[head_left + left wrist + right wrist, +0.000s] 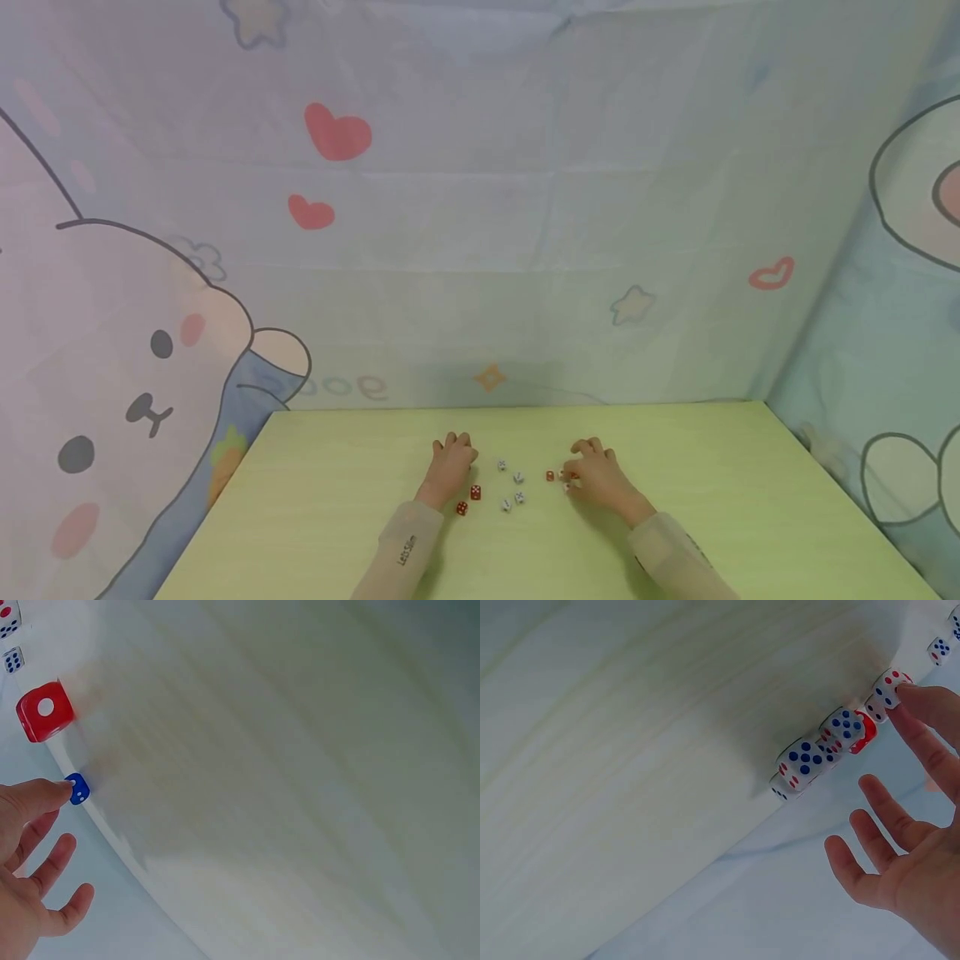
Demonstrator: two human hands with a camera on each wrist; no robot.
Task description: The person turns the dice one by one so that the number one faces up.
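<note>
In the head view my left hand [448, 468] is low over the left of the dice. The left wrist view shows its thumb and forefinger pinching a small blue die [80, 792], the other fingers spread. A larger red die [45, 712] with one white pip sits beside it. My right hand [602, 481] is over the dice on the right. Its thumb and forefinger pinch a white die [888, 690] with red and blue pips, other fingers apart. Close by are more white dice [804, 762] and a red die [864, 733], partly hidden behind them.
Between the hands several white dice [519, 478] lie scattered on the pale yellow-green table [337, 500]. Two red dice [476, 492] lie near the left wrist, and a small red die [550, 476] near the right fingertips. A printed cloth [480, 250] hangs behind the table's far edge.
</note>
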